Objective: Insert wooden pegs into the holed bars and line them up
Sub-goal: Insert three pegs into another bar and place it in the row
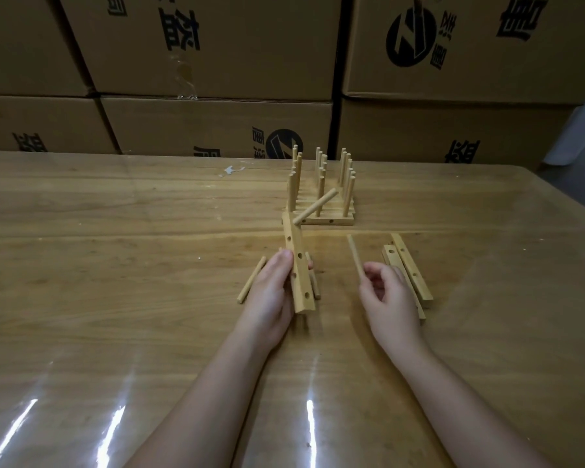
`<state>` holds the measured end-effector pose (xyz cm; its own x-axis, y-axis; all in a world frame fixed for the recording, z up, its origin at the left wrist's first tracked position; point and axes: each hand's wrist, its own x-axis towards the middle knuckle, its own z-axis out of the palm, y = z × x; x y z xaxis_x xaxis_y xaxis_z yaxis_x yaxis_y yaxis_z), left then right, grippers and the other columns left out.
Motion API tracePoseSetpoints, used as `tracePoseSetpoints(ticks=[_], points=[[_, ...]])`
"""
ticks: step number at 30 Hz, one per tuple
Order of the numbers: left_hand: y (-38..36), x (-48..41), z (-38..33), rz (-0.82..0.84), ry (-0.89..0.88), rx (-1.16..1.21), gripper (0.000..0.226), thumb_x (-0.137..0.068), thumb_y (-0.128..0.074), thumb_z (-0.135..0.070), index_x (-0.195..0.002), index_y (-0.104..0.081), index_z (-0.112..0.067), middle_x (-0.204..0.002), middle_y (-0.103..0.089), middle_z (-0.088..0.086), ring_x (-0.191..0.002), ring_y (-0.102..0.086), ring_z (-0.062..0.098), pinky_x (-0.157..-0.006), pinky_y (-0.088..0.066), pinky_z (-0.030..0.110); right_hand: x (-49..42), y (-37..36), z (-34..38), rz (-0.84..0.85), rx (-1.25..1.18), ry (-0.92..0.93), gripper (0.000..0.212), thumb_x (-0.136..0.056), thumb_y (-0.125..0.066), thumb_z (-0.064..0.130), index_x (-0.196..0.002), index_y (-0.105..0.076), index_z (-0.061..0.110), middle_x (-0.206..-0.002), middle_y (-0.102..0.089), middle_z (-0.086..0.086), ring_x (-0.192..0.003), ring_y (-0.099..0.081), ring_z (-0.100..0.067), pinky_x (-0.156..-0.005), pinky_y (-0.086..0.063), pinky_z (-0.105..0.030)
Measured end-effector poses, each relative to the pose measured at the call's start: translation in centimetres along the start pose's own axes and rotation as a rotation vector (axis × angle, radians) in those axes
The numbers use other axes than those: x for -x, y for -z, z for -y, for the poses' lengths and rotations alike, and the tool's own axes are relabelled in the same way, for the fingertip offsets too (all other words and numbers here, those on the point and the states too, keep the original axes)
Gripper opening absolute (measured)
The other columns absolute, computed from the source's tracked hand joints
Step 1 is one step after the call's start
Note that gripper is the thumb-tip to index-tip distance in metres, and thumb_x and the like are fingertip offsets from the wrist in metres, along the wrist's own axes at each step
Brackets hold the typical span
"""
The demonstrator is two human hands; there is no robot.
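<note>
My left hand [271, 292] grips a holed wooden bar [297, 265], held lengthwise and tilted up off the table. One peg [315, 207] sticks out of the bar's far end, slanting up to the right. My right hand [387, 293] pinches a thin loose peg [355, 255] that points away from me. Behind them stands a row of finished bars with upright pegs [321, 194]. A loose peg [251, 280] lies left of my left hand, and more pegs lie under the held bar, partly hidden.
Spare holed bars [409, 268] lie stacked on the wooden table [115, 265] just right of my right hand. Stacked cardboard boxes [217, 62] form a wall along the table's far edge. A glossy film covers the tabletop.
</note>
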<state>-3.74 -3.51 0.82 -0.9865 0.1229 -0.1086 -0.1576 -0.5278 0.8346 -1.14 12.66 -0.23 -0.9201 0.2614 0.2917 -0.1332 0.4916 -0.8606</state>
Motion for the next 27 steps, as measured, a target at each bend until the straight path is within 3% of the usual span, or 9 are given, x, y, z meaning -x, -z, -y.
tracePoseSetpoints(ticks=[4,8,12,15,18,21,24,27], points=[[0.0,0.1,0.0,0.100,0.019,-0.046,0.028,-0.085,-0.057,-0.023,-0.109,-0.061,-0.009,-0.092,-0.072,0.006,-0.083,-0.069,0.013,-0.070,-0.057,0.027,0.3,0.0,0.3,0.047,-0.066,0.079,0.016,-0.092,-0.054,0.021,-0.103,-0.053,0.032,-0.099,-0.057,0.017,-0.091,-0.055,0.007,-0.073,-0.043,-0.005],[0.0,0.1,0.0,0.113,0.017,-0.008,0.043,-0.082,-0.062,-0.018,-0.122,-0.055,-0.006,-0.115,-0.065,0.019,-0.099,-0.065,0.025,-0.086,-0.056,0.037,0.4,0.2,0.5,0.055,-0.125,0.149,0.020,-0.092,-0.055,0.019,-0.098,-0.060,0.038,-0.096,-0.061,0.011,-0.090,-0.057,0.001,-0.072,-0.043,-0.009],[0.2,0.1,-0.1,0.107,0.022,0.006,0.056,-0.080,-0.065,-0.016,-0.132,-0.047,-0.003,-0.124,-0.061,0.023,-0.100,-0.066,0.026,-0.084,-0.056,0.038,0.4,0.2,0.5,0.053,-0.112,0.161,0.019,-0.093,-0.054,0.019,-0.100,-0.061,0.035,-0.097,-0.059,0.008,-0.090,-0.055,0.001,-0.073,-0.041,-0.006],[0.2,0.1,0.0,0.110,0.013,-0.012,0.061,-0.080,-0.066,-0.015,-0.136,-0.044,-0.003,-0.118,-0.066,0.017,-0.099,-0.067,0.024,-0.081,-0.056,0.036,0.3,0.2,0.4,0.023,-0.074,0.179,0.021,-0.093,-0.054,0.018,-0.102,-0.061,0.036,-0.093,-0.054,0.007,-0.088,-0.053,-0.003,-0.073,-0.039,-0.006],[0.0,0.1,0.1,0.105,-0.003,-0.028,0.062,-0.078,-0.065,-0.012,-0.135,-0.045,-0.002,-0.110,-0.068,0.008,-0.093,-0.068,0.019,-0.071,-0.057,0.029,0.4,0.3,0.6,-0.083,0.057,0.254,0.024,-0.091,-0.055,0.011,-0.104,-0.068,0.026,-0.087,-0.047,0.001,-0.086,-0.049,-0.018,-0.077,-0.042,-0.023],[-0.1,0.2,0.1,0.092,-0.002,-0.085,0.063,-0.075,-0.068,-0.013,-0.133,-0.047,-0.001,-0.115,-0.060,0.013,-0.102,-0.062,0.024,-0.071,-0.058,0.028,0.6,0.5,1.1,-0.202,0.196,0.349,0.025,-0.089,-0.057,0.004,-0.102,-0.072,0.019,-0.088,-0.046,-0.008,-0.087,-0.046,-0.024,-0.076,-0.043,-0.039],[-0.1,0.3,0.2,0.102,0.004,-0.124,0.057,-0.074,-0.068,-0.013,-0.127,-0.052,-0.001,-0.114,-0.052,0.017,-0.103,-0.057,0.027,-0.074,-0.059,0.028,0.9,0.7,1.5,-0.250,0.267,0.378,0.026,-0.087,-0.058,0.000,-0.098,-0.073,0.019,-0.091,-0.047,-0.013,-0.088,-0.047,-0.028,-0.075,-0.045,-0.046],[-0.2,0.4,0.1,0.091,0.016,-0.149,0.064,-0.071,-0.069,-0.012,-0.132,-0.050,0.000,-0.123,-0.054,0.023,-0.105,-0.058,0.026,-0.073,-0.058,0.028,1.0,0.8,1.7,-0.273,0.343,0.396,0.029,-0.085,-0.059,-0.004,-0.096,-0.073,0.018,-0.092,-0.048,-0.016,-0.088,-0.048,-0.032,-0.075,-0.043,-0.046]])
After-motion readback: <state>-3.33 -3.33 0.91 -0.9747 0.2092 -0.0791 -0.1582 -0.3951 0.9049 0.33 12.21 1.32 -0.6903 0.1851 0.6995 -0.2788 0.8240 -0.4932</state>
